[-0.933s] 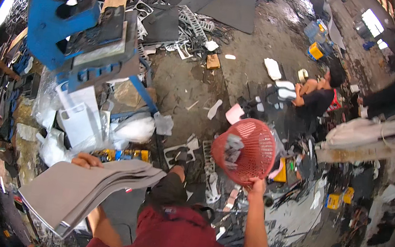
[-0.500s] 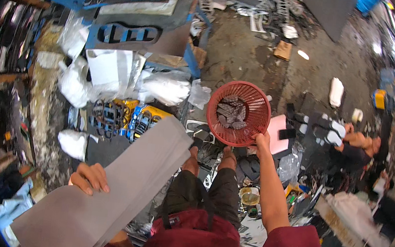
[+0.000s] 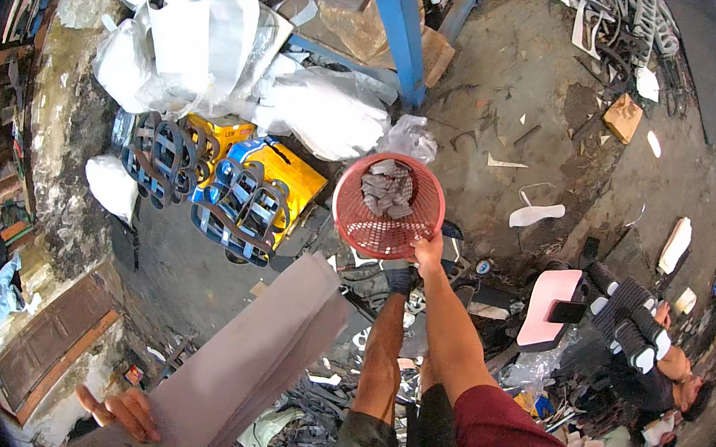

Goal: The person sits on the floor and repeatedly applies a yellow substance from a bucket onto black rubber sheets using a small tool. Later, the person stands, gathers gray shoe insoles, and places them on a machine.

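Note:
My left hand grips a stack of long grey sheets against my left side, its fingers curled over the near edge. The sheets lean up toward the middle of the view, their far ends slightly fanned. Stretched forward, my right hand pinches the near rim of a round red plastic basket. Inside the basket lie several small grey cut pieces, heaped at the bottom. The palm side of both hands is hidden.
Left of the basket are dark sole-shaped metal frames on yellow packs, with white plastic bags behind. A blue table leg stands ahead. At right, a person sits by a pink board. Scraps litter the floor.
My view has shifted forward and right, with my legs now apart in a stride. The basket and the sheets travel along in my hands.

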Tool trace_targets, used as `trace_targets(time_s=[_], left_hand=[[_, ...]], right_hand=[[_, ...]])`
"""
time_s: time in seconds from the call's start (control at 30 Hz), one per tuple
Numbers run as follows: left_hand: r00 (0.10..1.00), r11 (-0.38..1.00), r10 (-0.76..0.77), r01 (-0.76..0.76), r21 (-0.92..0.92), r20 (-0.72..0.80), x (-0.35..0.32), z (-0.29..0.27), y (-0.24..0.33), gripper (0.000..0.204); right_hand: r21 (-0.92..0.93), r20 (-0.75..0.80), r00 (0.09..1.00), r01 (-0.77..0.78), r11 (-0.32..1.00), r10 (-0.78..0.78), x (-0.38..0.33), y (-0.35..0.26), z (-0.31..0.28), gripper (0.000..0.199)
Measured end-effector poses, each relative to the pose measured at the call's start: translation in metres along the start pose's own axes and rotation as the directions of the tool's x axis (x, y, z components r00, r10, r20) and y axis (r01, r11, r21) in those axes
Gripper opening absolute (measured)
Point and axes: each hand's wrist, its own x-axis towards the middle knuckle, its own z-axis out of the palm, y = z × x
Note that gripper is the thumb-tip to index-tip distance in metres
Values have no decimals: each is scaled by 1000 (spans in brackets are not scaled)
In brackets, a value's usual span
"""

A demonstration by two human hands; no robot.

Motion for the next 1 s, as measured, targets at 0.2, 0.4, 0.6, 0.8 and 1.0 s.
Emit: trace_targets(time_s=[0.2, 0.4, 0.6, 0.8, 1.0], left_hand=[[998, 1000, -8, 10, -21, 62, 11, 25, -14, 45], [983, 990, -59, 35, -138, -173, -17, 75, 35, 83], [948, 967, 121, -179, -182, -294, 29, 146, 127, 92], [872, 908, 293, -382, -172, -391, 95, 255, 222, 82], [814, 793, 380, -532, -298, -439, 130, 380, 268, 131]], right_hand=[[-578, -338, 838, 175, 797, -429, -38, -13, -11, 62], [401, 846, -38, 703, 587, -532, -431, -288, 53, 77], [624, 649, -516, 782, 3, -559, -610, -413, 66, 81], [717, 581, -475, 683, 139, -661, -636, -504, 35, 90], [491, 714, -516, 851, -187, -473, -624, -611, -32, 108]])
